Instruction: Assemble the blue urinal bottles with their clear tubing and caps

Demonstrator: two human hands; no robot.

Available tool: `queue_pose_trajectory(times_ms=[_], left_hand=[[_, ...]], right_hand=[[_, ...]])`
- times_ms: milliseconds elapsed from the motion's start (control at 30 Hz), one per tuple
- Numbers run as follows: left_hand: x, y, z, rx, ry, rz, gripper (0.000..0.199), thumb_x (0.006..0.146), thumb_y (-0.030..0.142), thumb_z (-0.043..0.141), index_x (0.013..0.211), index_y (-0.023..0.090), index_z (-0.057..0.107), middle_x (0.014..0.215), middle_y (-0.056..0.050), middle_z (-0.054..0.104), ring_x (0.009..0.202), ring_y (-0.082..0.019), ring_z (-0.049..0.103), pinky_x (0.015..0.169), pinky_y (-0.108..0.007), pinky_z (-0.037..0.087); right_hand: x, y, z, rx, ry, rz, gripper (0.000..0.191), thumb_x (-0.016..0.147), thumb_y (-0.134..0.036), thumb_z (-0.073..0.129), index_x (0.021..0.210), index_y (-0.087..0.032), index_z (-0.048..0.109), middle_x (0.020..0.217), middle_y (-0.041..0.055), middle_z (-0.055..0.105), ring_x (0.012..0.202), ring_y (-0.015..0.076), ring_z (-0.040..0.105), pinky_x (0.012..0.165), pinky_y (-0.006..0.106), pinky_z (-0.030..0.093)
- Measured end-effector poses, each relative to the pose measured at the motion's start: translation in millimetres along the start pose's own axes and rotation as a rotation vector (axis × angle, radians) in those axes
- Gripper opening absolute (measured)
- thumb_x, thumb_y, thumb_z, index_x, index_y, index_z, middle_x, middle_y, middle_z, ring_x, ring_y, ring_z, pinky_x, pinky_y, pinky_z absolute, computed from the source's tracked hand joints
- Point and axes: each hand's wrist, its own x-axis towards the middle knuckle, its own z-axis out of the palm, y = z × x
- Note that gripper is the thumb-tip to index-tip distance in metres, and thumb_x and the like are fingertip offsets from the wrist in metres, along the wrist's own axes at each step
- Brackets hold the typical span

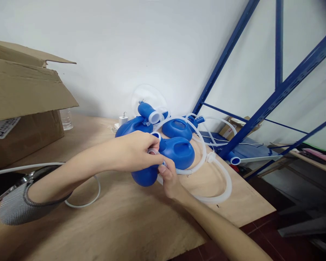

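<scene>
Over the table, my left hand [136, 152] is closed with curled fingers at the neck of a blue plastic urinal bottle [144, 177]; a translucent ring [152, 151] shows between its fingers. My right hand [168, 177] is closed against it, thumb and fingers pinched where a clear hose [217, 198] runs in from the right. The hands hide most of this bottle and the hose end. Just behind lies another blue bottle [180, 154] with a moulded handle. Further back are more blue bottles [176, 128], one with a white-rimmed mouth [154, 117].
An open cardboard box [24, 134] stands on the left of the wooden table [111, 224], with a clear plastic bottle [66, 119] behind it. A white charger [122, 119] is near the wall. Blue metal shelving [260, 105] rises on the right. A white cable [84, 206] loops beside my left forearm.
</scene>
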Motion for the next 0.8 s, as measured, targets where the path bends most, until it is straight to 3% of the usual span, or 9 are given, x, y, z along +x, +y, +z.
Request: queue_pose_trajectory(times_ms=[100,233,333,567,667,800], left_hand=[[-2.2,0.1,0.5,0.039,-0.026,0.037,0.031,0.091,0.048,0.045,0.076,0.022,0.051,0.085,-0.003,0.064,0.072,-0.018,0.055,0.064,-0.032,0.041],[-2.9,-3.7,2.2,0.045,-0.093,0.088,0.029,0.097,0.043,0.04,0.081,0.022,0.052,0.088,-0.003,0.064,0.074,-0.018,0.056,0.067,-0.032,0.043],[-1.5,-6.4,9.1,0.089,-0.043,0.128,0.029,0.1,0.041,0.038,0.082,0.022,0.051,0.089,-0.002,0.064,0.071,-0.018,0.055,0.065,-0.033,0.042],[-4.6,3.2,20.9,0.233,0.048,0.247,0.027,0.103,0.029,0.04,0.082,0.019,0.056,0.096,-0.006,0.064,0.077,-0.018,0.06,0.068,-0.033,0.043],[-5.3,10.0,20.2,0.214,0.067,0.199,0.025,0.101,0.029,0.041,0.083,0.019,0.056,0.093,-0.006,0.066,0.074,-0.019,0.059,0.065,-0.034,0.04],[-2.6,13.7,21.8,0.16,0.101,0.117,0.028,0.095,0.031,0.044,0.07,0.02,0.051,0.084,-0.007,0.065,0.067,-0.019,0.053,0.059,-0.035,0.032]], right_hand=[[-1.0,2.7,-0.4,-0.015,0.023,0.014,0.055,0.096,-0.07,0.049,0.108,-0.023,0.076,0.096,0.0064,0.071,0.095,0.0262,0.064,0.088,0.038,0.054],[-6.0,11.3,-1.1,-0.117,0.094,0.009,0.052,0.097,-0.066,0.048,0.089,-0.022,0.073,0.081,0.0038,0.066,0.078,0.0218,0.058,0.074,0.033,0.053],[-8.2,14.6,-2.6,-0.166,0.114,-0.027,0.052,0.1,-0.061,0.044,0.079,-0.02,0.068,0.073,0.002,0.061,0.069,0.0188,0.054,0.066,0.031,0.05],[-9.1,7.5,-4.6,-0.215,0.092,-0.092,0.054,0.103,-0.062,0.036,0.086,-0.023,0.069,0.077,0.0056,0.067,0.071,0.0223,0.06,0.07,0.035,0.052],[-9.6,7.4,-5.5,-0.231,0.095,-0.103,0.051,0.103,-0.059,0.036,0.089,-0.024,0.069,0.079,0.0063,0.067,0.074,0.0237,0.062,0.072,0.036,0.052],[-9.7,12.1,-7.9,-0.268,0.103,-0.129,0.049,0.102,-0.059,0.035,0.085,-0.023,0.064,0.075,0.0047,0.065,0.068,0.0213,0.058,0.068,0.035,0.05]])
